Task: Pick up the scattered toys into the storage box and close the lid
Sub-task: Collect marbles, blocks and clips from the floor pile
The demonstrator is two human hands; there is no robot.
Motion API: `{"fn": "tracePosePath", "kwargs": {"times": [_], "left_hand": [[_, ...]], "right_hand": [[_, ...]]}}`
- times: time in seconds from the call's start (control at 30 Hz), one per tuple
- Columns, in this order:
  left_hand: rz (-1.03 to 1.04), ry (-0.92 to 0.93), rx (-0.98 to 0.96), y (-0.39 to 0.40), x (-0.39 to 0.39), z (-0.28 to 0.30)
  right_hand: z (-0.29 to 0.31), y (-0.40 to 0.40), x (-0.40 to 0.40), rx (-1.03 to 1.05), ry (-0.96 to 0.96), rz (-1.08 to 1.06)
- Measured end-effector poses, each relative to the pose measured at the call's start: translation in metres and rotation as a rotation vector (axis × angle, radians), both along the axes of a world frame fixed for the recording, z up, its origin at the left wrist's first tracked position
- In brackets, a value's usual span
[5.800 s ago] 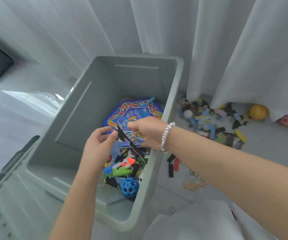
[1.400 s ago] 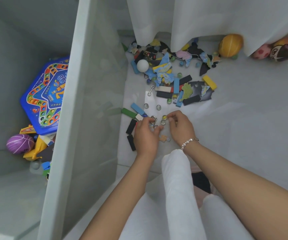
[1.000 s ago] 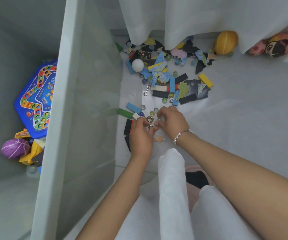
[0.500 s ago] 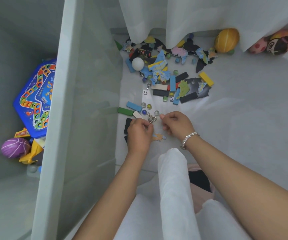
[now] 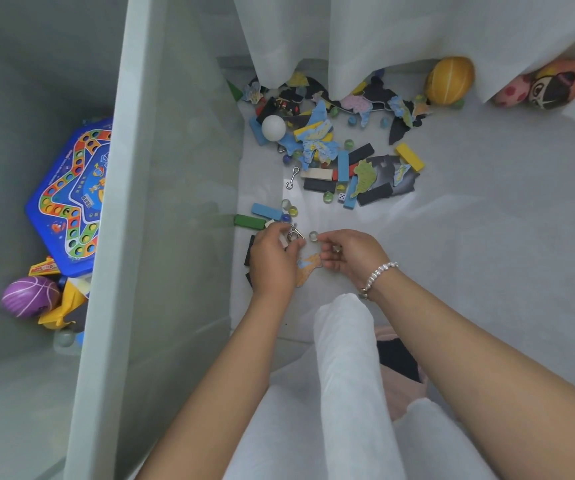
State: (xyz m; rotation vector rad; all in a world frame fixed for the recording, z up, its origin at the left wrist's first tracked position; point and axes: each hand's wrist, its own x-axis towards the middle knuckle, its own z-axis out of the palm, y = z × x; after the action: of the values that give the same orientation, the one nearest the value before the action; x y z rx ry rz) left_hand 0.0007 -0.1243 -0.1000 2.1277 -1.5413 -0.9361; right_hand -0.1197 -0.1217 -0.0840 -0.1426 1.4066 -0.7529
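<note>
Since half a second ago a marble (image 5: 313, 235) is pinched by the right hand (image 5: 351, 253); a metal ring puzzle (image 5: 293, 233) is gripped by the left hand (image 5: 274, 259), half hidden

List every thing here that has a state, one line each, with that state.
Grey plastic storage box: open, no lid on it.
Blue hexagonal board game: inside the box, tilted.
Purple ball: inside the box.
Left hand: fingers curled round a bent metal wire puzzle.
Right hand: pinching a clear glass marble.
Yellow ball: on the floor, partly under the white curtain.
White ball: on the floor among scattered pieces.
</note>
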Motion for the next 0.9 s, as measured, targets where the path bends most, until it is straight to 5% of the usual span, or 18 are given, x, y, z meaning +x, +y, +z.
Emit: {"fn": "tracePosePath", "kwargs": {"times": [0.3, 0.43, 0.67, 0.9], "left_hand": [[0.073, 0.061, 0.177, -0.016, -0.006, 0.015], [0.184, 0.279, 0.272, -0.013, -0.006, 0.032], [-0.005, 0.337, 0.235, -0.012, -0.025, 0.057], [-0.149, 0.214, 0.021, -0.004, -0.034, 0.059]], "right_hand": [[-0.009, 0.000, 0.001, 0.002, 0.067, -0.052], [-0.009, -0.001, -0.001, -0.040, 0.072, -0.102], [0.001, -0.005, 0.004, -0.050, -0.393, -0.234], [0.005, -0.007, 0.001, 0.047, -0.504, -0.309]]}}
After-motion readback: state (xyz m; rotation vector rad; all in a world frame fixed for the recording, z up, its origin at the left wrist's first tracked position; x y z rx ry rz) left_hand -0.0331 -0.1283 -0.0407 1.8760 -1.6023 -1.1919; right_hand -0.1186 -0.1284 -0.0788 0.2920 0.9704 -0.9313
